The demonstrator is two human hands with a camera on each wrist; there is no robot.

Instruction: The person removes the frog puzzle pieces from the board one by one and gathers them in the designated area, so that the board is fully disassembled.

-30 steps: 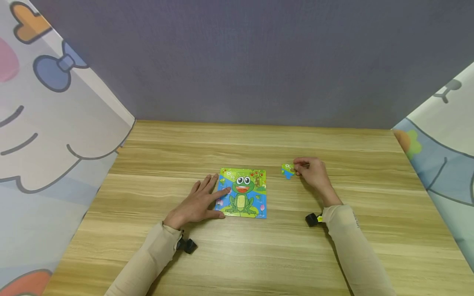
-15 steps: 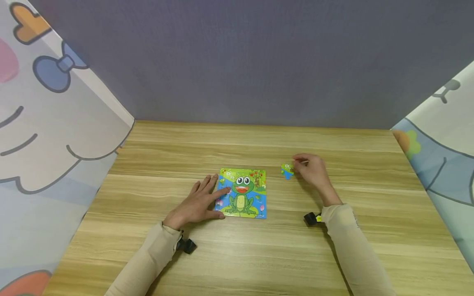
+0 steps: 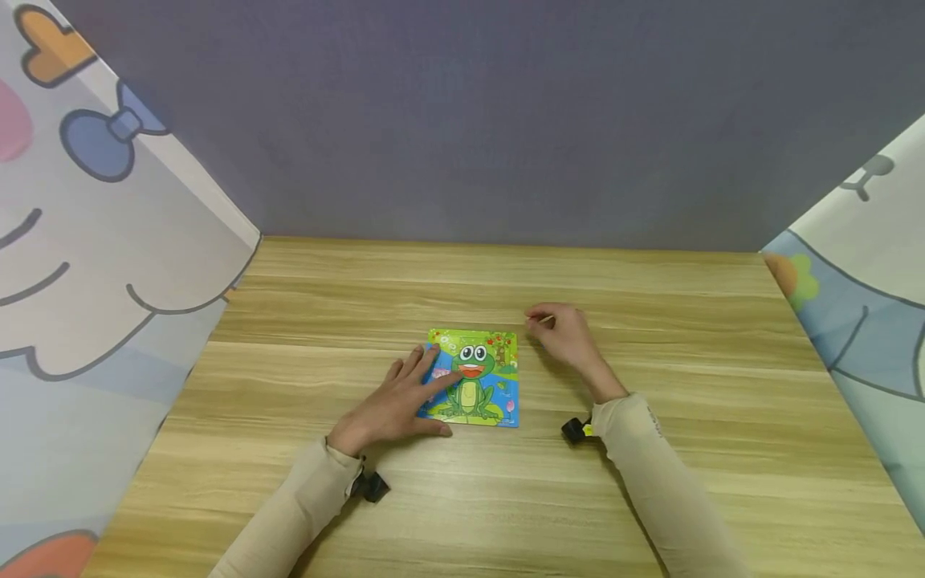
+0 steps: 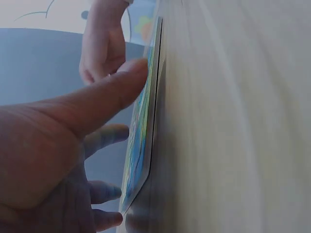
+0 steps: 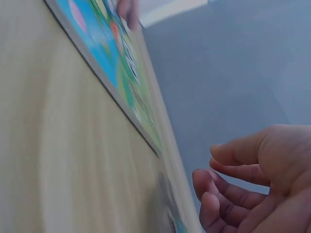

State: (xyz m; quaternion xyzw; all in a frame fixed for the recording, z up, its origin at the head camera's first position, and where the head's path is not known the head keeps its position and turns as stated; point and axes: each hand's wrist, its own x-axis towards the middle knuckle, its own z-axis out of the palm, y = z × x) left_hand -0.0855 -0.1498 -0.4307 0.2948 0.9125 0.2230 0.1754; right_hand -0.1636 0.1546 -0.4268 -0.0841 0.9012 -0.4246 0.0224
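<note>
A square frog picture puzzle [image 3: 471, 393] lies flat on the wooden table. My left hand [image 3: 393, 405] reaches over its left side, fingers spread, with the index fingertip by the frog's mouth and the thumb near the lower edge. Just past the puzzle's upper right corner is my right hand [image 3: 567, 333], its fingers bent and the thumb close to the index. Whether anything lies between them cannot be told. In the right wrist view, a blurred flat piece [image 5: 170, 213] with some blue shows below and left of the fingers [image 5: 214, 191].
The wooden table [image 3: 470, 506] meets a plain grey panel [image 3: 506, 120] at the back. Cartoon-printed panels [image 3: 144, 241] stand at both sides. A small black device is strapped at each wrist.
My right hand has moved left toward the puzzle, and the small green and blue piece beside it no longer shows in the head view. My left hand has shifted slightly right over the puzzle.
</note>
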